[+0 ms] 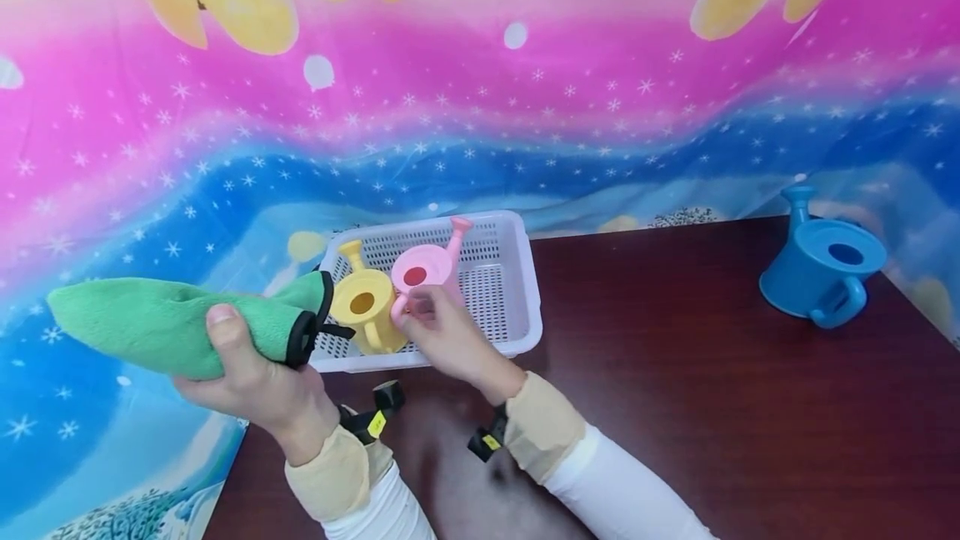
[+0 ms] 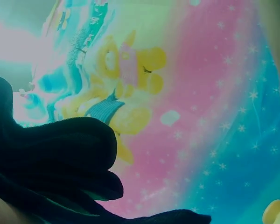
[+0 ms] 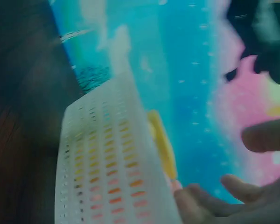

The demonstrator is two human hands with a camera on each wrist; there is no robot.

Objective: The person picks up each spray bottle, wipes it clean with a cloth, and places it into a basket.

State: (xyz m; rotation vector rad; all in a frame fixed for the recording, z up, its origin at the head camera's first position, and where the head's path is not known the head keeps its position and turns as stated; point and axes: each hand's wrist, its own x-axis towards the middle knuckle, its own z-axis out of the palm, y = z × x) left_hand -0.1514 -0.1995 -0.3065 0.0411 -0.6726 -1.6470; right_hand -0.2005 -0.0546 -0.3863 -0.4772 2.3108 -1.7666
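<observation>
My left hand point(image 1: 262, 390) grips a bunched green cloth point(image 1: 150, 323) with black edging, its thumb pressed on top. The cloth is raised left of a white perforated basket point(image 1: 534, 298). In the left wrist view, dark folds of the cloth point(image 2: 60, 144) fill the lower left. My right hand point(image 1: 450, 344) reaches over the basket's front rim, fingertips at the handle of a pink toy watering can point(image 1: 427, 261) standing upright inside. Beside it in the basket stands a yellow watering can point(image 1: 363, 298). The right wrist view shows the right hand point(image 3: 238, 196) at the basket's rim, blurred.
A blue watering can point(image 1: 817, 269) stands at the right end of the dark wooden table point(image 1: 675, 390). Behind the table hangs a colourful curtain point(image 1: 465, 90) with snowflakes. Black wrist-camera mounts point(image 1: 486, 440) sit on both forearms, close to the basket's front.
</observation>
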